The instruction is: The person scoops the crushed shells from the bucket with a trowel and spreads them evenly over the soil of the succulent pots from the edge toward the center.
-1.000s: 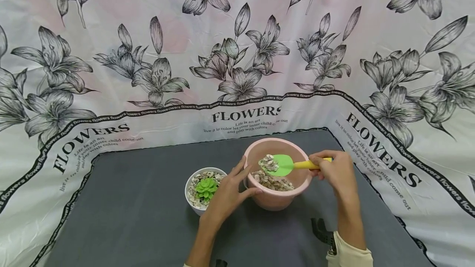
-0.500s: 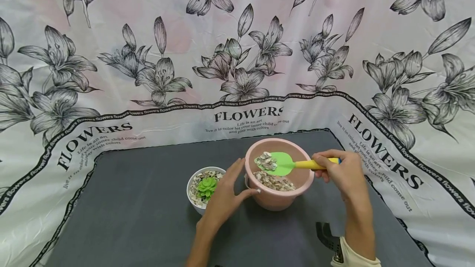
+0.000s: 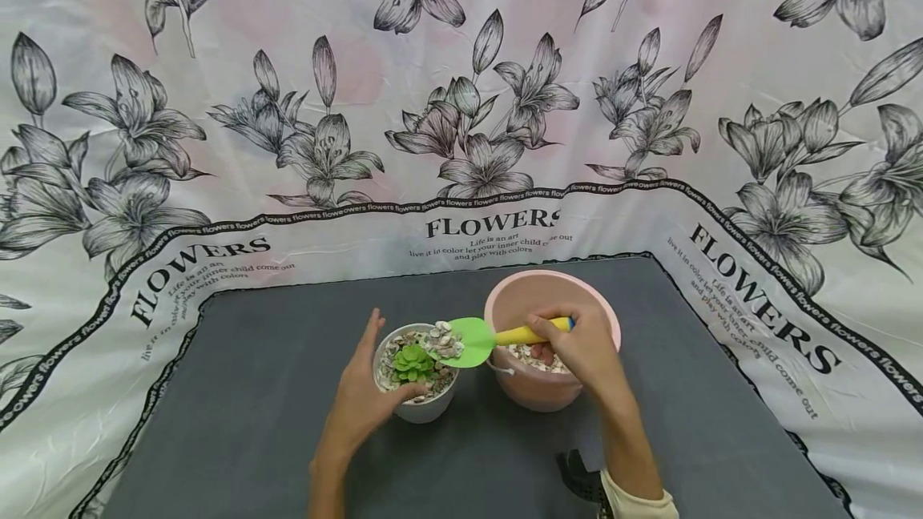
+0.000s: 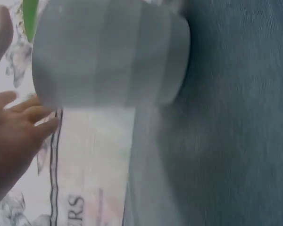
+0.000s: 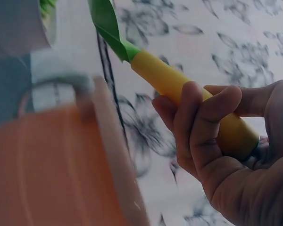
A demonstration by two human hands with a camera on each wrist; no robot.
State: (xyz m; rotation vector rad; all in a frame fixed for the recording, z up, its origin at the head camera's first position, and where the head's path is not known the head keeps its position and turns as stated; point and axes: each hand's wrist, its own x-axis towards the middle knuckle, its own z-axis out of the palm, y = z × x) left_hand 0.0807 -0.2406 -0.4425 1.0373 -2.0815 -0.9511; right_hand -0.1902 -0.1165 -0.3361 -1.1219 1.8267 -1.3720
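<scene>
My right hand [image 3: 584, 347] grips the yellow handle of a small toy trowel [image 3: 472, 341], its fingers curled round it in the right wrist view. Pebbles [image 3: 443, 340] lie heaped on the green blade, which hangs over the right rim of a white pot [image 3: 425, 408]. A green succulent [image 3: 413, 363] stands in that pot among more pebbles. At the pot's left side is my left hand [image 3: 360, 395], fingers spread and thumb at the front rim; whether it touches cannot be told. The left wrist view shows the pot's wall [image 4: 113, 52] beside the extended fingers.
Right of the white pot stands a larger pink bucket [image 3: 537, 392] with pebbles inside and a handle [image 3: 502, 368] hanging at its left. Both rest on a dark grey tabletop [image 3: 274, 415]. A flower-printed cloth [image 3: 346, 247] covers the wall behind and the sides.
My right hand has carried the loaded trowel left, from above the bucket to the white pot's edge. My left hand has left the bucket's side and moved left to the white pot.
</scene>
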